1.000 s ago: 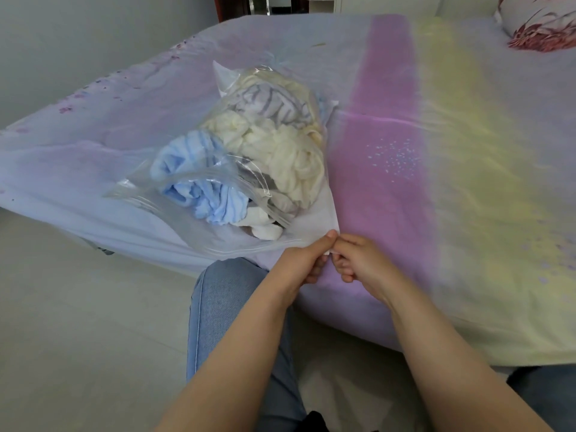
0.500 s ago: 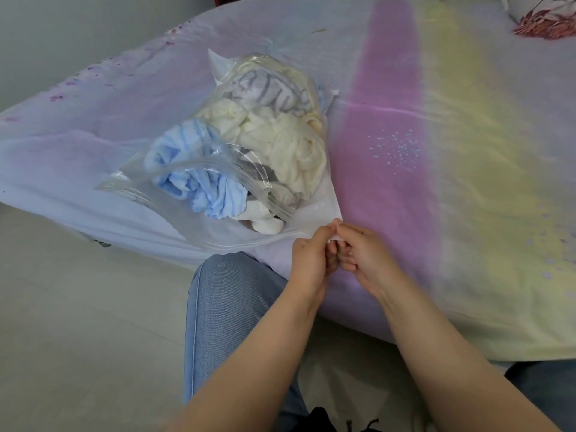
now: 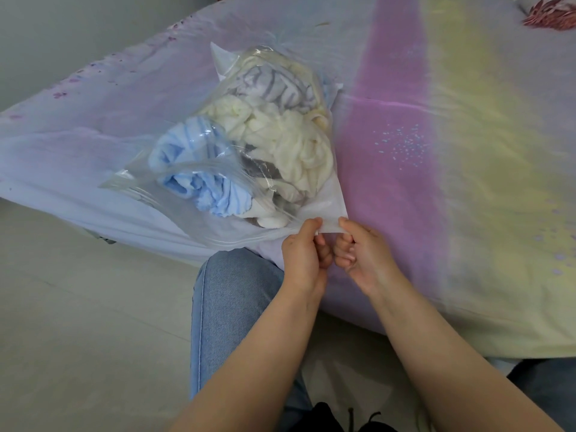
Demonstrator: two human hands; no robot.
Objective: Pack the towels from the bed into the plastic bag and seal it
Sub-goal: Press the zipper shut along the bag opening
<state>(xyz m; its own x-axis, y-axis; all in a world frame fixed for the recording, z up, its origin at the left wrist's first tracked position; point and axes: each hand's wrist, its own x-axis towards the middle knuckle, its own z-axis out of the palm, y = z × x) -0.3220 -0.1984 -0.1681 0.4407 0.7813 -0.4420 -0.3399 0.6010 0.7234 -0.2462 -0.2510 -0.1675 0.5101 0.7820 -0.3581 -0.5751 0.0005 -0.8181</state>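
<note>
A clear plastic bag (image 3: 193,227) lies on the bed near its front edge, its zip mouth gaping toward me. Inside it are a blue towel (image 3: 190,169), a cream towel (image 3: 290,148) and a grey striped towel (image 3: 274,85), all crumpled. My left hand (image 3: 305,251) and my right hand (image 3: 358,251) sit side by side at the bag's near right corner. Each pinches the zip strip there between thumb and fingers.
The bed (image 3: 467,151) carries a pastel sheet with purple, pink and yellow bands. A flower-patterned pillow (image 3: 548,14) shows at the far right corner. My jeans-clad knee (image 3: 230,294) is against the bed's edge, with pale floor (image 3: 78,322) to the left.
Both hands have lifted the bag's corner slightly and drawn a little apart along the strip. The view has dipped, so the bag sits higher in frame.
</note>
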